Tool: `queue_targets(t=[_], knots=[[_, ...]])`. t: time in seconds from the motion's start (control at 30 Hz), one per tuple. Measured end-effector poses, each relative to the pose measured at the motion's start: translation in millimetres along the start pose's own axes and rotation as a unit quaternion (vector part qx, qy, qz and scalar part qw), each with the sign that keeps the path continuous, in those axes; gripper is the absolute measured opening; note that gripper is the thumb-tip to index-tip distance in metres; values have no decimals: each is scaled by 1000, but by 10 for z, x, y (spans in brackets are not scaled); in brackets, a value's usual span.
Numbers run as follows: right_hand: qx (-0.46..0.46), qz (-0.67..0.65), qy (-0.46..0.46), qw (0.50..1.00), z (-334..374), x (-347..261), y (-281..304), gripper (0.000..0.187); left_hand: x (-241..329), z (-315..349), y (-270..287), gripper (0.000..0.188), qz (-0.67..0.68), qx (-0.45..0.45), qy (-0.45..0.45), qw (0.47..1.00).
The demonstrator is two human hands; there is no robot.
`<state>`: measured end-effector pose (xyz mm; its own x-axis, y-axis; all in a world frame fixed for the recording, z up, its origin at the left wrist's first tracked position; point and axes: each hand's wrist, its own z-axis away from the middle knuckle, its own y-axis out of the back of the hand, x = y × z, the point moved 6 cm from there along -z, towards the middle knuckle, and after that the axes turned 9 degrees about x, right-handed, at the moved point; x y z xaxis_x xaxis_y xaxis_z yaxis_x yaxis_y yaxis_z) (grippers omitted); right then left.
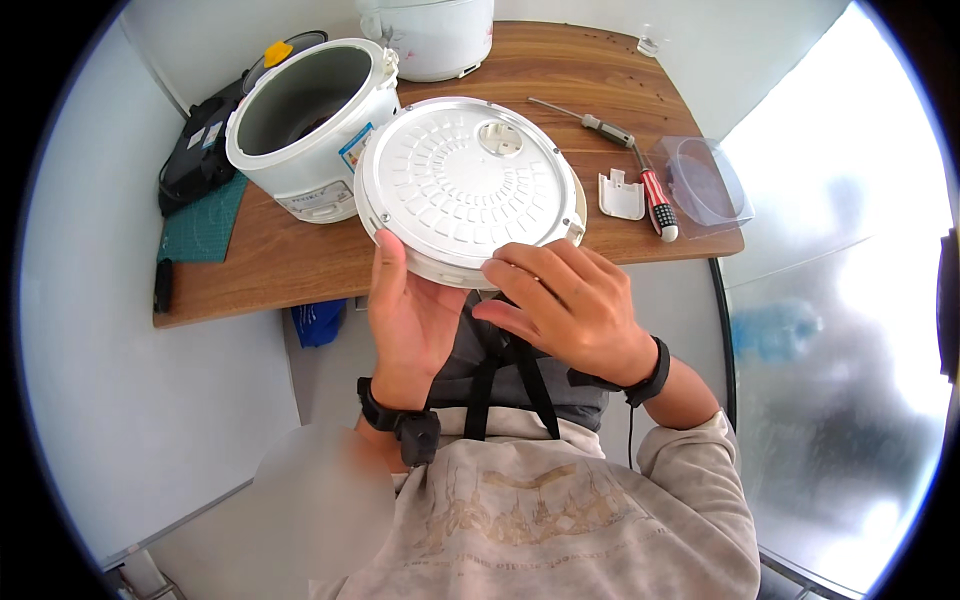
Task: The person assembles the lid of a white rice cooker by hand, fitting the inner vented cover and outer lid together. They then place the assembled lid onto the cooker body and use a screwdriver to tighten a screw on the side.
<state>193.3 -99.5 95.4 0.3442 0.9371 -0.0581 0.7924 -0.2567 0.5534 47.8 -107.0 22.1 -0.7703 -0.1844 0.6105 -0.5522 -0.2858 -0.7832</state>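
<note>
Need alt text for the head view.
Left hand holds a round white lid, patterned face up; right hand is at its near rim. On the wooden table: an open white cooker and two screwdrivers.

Likely a repair workshop: a wooden surface [310, 272] holds screwdrivers [608, 130], a green cutting mat [205, 228] and a lidless rice cooker [285, 178].

Head-worn fisheye, near, facing down over left hand [415, 322], right hand [577, 310], table [600, 70].

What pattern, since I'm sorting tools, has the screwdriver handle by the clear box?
The handle: red and white stripes, then black with white dots (head view).
</note>
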Motion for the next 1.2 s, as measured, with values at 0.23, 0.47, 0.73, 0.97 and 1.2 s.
queue_targets(t=[0.23,0.47,0.73,0.97,1.2], knots=[[33,75,38,996,52,-14,-14,30,-25,-2,-125,59,-28,-21,-13,999],[46,118,59,990,74,4,122,32,-48,14,-345,49,-105,-54,-61,991],[62,131,54,988,110,14,224,36,-113,-23,-337,54,-87,-62,-15,994],[3,23,-10,1000,120,82,177,45,-66,-92,-257,54,-66,-53,0,996],[50,-71,-38,996,123,66,240,40,-39,-72,-235,58,-35,-26,-4,999]])
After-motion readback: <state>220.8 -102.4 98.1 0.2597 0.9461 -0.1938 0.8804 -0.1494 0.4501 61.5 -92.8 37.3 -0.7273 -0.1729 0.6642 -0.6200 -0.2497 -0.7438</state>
